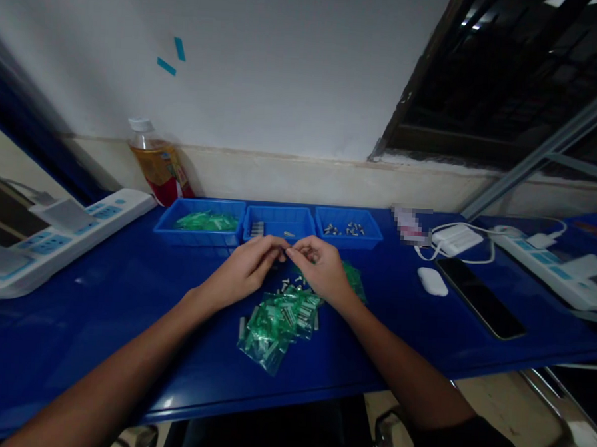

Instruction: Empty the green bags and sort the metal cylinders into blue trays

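Observation:
My left hand (249,266) and my right hand (319,268) meet fingertip to fingertip above the blue table (98,306), both pinched on a tiny item I cannot make out. Just below them lies a pile of small green plastic bags with metal parts (278,322). More green bags (355,280) show behind my right hand. Three blue trays stand beyond the hands: the left tray (168,227) holds green bags, the middle tray (277,239) a few metal parts, the right tray (375,235) loose small metal pieces.
A bottle of amber drink (156,163) stands by the wall at the back left. White power strips lie at the left (52,237) and right (541,263). A black phone (479,296), a white earbud case (432,281) and a charger with cable (455,238) lie on the right.

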The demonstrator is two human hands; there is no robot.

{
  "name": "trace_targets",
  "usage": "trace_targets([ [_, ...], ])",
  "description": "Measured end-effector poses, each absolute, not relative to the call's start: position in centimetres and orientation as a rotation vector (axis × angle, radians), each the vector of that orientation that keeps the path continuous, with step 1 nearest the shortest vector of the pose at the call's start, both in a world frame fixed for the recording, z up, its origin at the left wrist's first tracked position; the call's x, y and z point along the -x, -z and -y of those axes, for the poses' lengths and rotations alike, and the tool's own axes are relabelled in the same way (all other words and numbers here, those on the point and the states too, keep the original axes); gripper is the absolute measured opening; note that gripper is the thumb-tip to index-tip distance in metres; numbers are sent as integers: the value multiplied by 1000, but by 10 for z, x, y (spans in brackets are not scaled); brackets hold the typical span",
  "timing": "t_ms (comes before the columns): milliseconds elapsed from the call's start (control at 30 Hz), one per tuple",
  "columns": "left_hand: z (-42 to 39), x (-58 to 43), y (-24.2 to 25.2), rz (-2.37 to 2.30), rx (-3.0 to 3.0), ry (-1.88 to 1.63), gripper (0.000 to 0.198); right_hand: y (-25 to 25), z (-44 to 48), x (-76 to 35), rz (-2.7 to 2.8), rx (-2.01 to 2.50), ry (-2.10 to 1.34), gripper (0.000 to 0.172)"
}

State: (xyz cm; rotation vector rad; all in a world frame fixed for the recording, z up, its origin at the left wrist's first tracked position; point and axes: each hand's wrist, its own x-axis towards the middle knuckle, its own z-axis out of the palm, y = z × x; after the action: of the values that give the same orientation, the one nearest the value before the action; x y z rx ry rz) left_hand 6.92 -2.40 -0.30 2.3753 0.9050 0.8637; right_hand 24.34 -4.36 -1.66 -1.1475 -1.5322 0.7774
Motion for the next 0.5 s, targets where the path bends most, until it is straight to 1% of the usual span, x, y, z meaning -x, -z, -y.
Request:
trace_targets([
  [67,27,-63,8,-908,-2440,-903,24,17,44,-241,1428,1145,-899,19],
  [167,32,-59,12,-925,-2504,-971,27,19,47,-235,1377,1167,-965,23],
  [300,34,-61,9,-946,-2560,-1048,13,20,52,-228,1389,1182,-962,25],
  [400,33,-62,5,-949,-2519,-1077,10,19,54,-228,1486,1221,-864,28],
  [433,32,-62,4,-972,-2466,-1080,11,18,55,-230,1546,1222,-789,26],
  [500,32,-62,2,-1043,-2307,-1059,15,15,56,-233,1675,1186,-571,17],
])
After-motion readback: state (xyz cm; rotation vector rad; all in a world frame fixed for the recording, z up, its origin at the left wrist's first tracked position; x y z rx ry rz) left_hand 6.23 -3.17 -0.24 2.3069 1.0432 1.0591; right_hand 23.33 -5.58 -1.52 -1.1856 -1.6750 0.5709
